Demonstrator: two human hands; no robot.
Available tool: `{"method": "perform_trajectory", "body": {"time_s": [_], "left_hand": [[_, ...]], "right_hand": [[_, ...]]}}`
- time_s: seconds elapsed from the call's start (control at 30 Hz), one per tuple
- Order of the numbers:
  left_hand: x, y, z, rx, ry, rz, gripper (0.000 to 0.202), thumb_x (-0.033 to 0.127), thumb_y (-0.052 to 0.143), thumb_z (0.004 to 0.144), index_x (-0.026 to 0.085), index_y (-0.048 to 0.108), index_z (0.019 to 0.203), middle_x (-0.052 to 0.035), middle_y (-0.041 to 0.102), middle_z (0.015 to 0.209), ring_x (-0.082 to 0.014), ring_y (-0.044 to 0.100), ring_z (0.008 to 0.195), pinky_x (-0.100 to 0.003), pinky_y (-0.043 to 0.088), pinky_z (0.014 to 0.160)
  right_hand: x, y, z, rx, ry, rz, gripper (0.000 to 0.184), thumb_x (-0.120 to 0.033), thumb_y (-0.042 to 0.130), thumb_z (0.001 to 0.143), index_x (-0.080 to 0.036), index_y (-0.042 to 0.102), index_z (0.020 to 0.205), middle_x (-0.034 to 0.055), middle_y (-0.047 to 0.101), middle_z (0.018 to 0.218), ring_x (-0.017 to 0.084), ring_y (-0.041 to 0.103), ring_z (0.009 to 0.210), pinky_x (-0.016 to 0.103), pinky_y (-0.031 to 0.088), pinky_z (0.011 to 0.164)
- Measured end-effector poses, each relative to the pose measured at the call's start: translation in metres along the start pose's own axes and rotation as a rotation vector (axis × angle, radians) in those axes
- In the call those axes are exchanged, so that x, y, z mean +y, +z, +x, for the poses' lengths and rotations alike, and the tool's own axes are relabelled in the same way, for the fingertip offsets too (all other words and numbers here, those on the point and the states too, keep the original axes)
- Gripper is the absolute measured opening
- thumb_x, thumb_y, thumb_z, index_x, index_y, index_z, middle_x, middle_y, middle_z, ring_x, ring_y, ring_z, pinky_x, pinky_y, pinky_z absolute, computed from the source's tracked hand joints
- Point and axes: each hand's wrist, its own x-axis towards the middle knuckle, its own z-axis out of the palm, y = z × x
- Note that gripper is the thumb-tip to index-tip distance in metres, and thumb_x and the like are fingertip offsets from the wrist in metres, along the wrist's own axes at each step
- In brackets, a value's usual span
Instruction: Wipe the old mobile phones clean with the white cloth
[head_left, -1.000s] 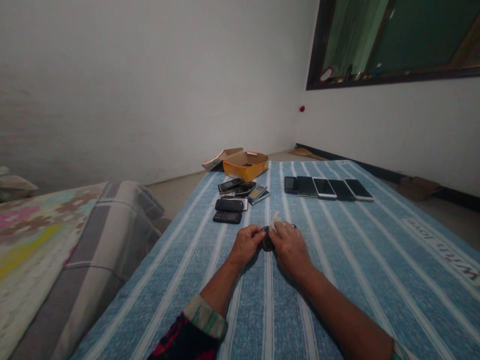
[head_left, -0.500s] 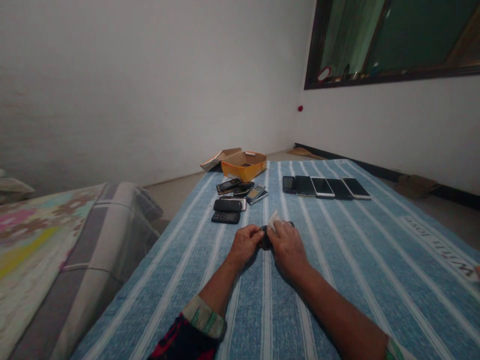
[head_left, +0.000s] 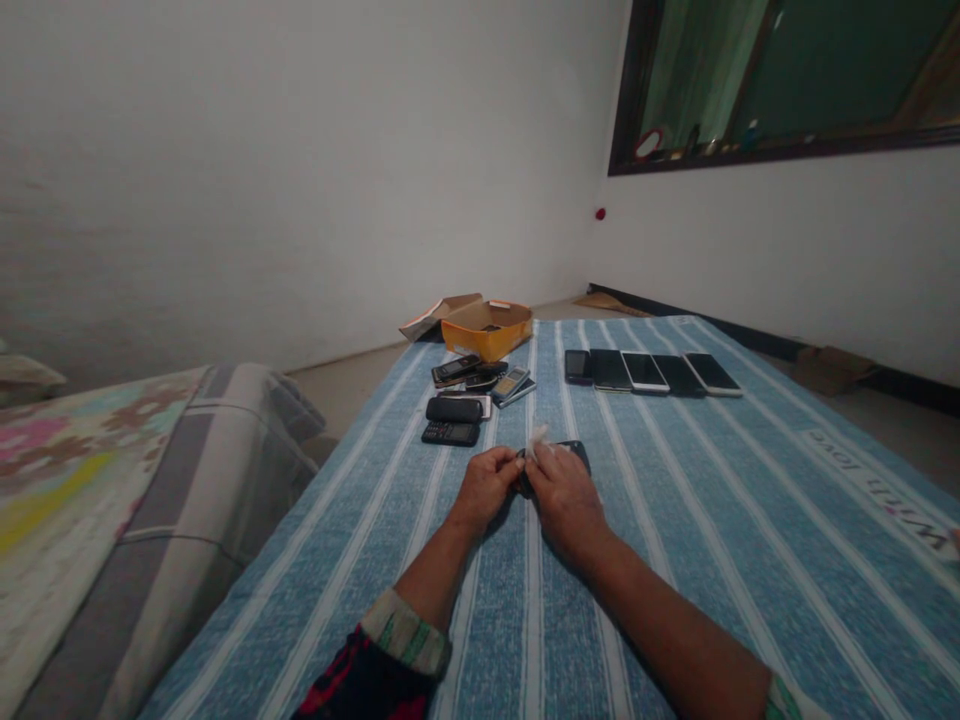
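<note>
single head-worn view, facing forward and down, near the left hand (head_left: 487, 490) and right hand (head_left: 566, 502)

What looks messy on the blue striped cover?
The keypad phones lie in a jumbled, overlapping heap near the cardboard box, which looks odd because the smartphones on the right sit in a neat row.

A: We're looking at a bedroom in a home, and that's a mattress (head_left: 720, 560) under a striped blue sheet!

B: Yes, and there's a second bed (head_left: 67, 500) right alongside, with a flowery cover!

A: Plain white walls (head_left: 300, 170) all round, a bare floor (head_left: 352, 385) showing past the bed.

B: And high on the right, a big dark-framed pane of glass (head_left: 780, 80). Simple room, lived in!
</note>
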Motion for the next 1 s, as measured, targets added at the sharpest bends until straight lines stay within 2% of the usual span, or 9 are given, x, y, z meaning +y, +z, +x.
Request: {"method": "perform_trajectory", "body": {"time_s": [0.23, 0.4, 0.63, 0.77, 0.9, 1.0], "left_hand": [[0.003, -0.001, 0.0, 0.029, -0.022, -0.005, 0.021, 0.034, 0.072, 0.065, 0.014, 0.064, 0.064, 0.0022, 0.057, 0.049, -0.0098, 0.048, 0.045, -0.023, 0.036, 0.048], [0.007, -0.002, -0.002, 0.038, -0.037, -0.002, 0.02, 0.032, 0.071, 0.064, 0.013, 0.066, 0.065, 0.0014, 0.058, 0.05, -0.0095, 0.049, 0.045, -0.022, 0.038, 0.048], [0.009, 0.0, -0.001, 0.053, -0.058, -0.019, 0.02, 0.031, 0.07, 0.063, 0.013, 0.068, 0.068, 0.0008, 0.061, 0.055, -0.01, 0.052, 0.048, -0.021, 0.041, 0.048], [0.009, 0.0, -0.001, 0.051, -0.064, -0.028, 0.021, 0.032, 0.071, 0.062, 0.012, 0.069, 0.069, 0.0001, 0.062, 0.056, -0.0097, 0.052, 0.046, -0.021, 0.042, 0.046], [0.007, -0.001, 0.0, 0.051, -0.065, -0.039, 0.022, 0.032, 0.071, 0.063, 0.011, 0.07, 0.07, -0.0003, 0.062, 0.055, -0.0094, 0.051, 0.044, -0.021, 0.041, 0.043], [0.006, -0.002, 0.002, 0.061, -0.073, -0.045, 0.021, 0.031, 0.071, 0.063, 0.011, 0.069, 0.069, -0.0004, 0.062, 0.056, -0.0088, 0.051, 0.043, -0.02, 0.041, 0.042]], "right_hand": [[0.022, -0.012, 0.001, -0.09, 0.169, -0.042, 0.029, -0.009, 0.045, 0.092, -0.014, 0.065, 0.113, 0.0144, 0.062, 0.118, 0.027, 0.051, 0.105, 0.037, 0.038, 0.088], [0.031, -0.012, -0.001, -0.087, 0.225, -0.049, 0.032, -0.005, 0.044, 0.089, -0.012, 0.067, 0.111, 0.0142, 0.063, 0.111, 0.027, 0.053, 0.101, 0.037, 0.04, 0.088], [0.024, 0.0, -0.003, -0.006, 0.165, -0.001, 0.037, -0.004, 0.043, 0.089, -0.008, 0.064, 0.119, 0.0196, 0.06, 0.125, 0.03, 0.051, 0.116, 0.042, 0.041, 0.099], [0.012, 0.009, -0.004, 0.017, 0.107, 0.064, 0.037, -0.005, 0.043, 0.09, -0.008, 0.062, 0.121, 0.0216, 0.055, 0.134, 0.031, 0.048, 0.125, 0.047, 0.04, 0.102], [-0.003, 0.016, -0.007, 0.035, 0.026, 0.133, 0.04, -0.005, 0.043, 0.09, -0.01, 0.06, 0.125, 0.0206, 0.056, 0.135, 0.03, 0.047, 0.129, 0.049, 0.04, 0.103], [-0.015, 0.02, -0.011, 0.019, -0.004, 0.136, 0.043, -0.003, 0.042, 0.089, -0.008, 0.057, 0.128, 0.0224, 0.055, 0.135, 0.031, 0.048, 0.129, 0.051, 0.041, 0.103]]}}
